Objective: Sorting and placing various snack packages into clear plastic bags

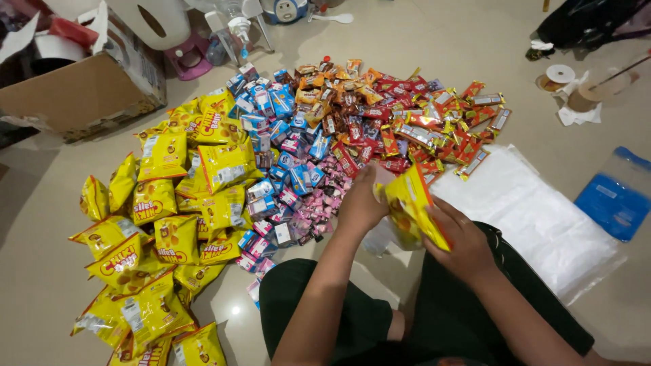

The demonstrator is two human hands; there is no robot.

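A: Report hand status.

B: The right hand (466, 245) is closed on a yellow snack bag (415, 203), gripping its lower edge. The left hand (361, 203) is at the bag's left side, on a clear plastic bag (384, 234) just beneath; whether it grips that bag cannot be determined.

A: Location of the snack bag?

B: Held above the floor (41, 203), over the person's lap, near the pile.

A: Surroundings?

B: Yellow bags (163, 203) left, blue packets (285, 135) and pink sweets (319, 200) centre, red wrappers (420, 129) right. A stack of clear plastic bags (536, 217) lies right; a cardboard box (81, 91) upper left.
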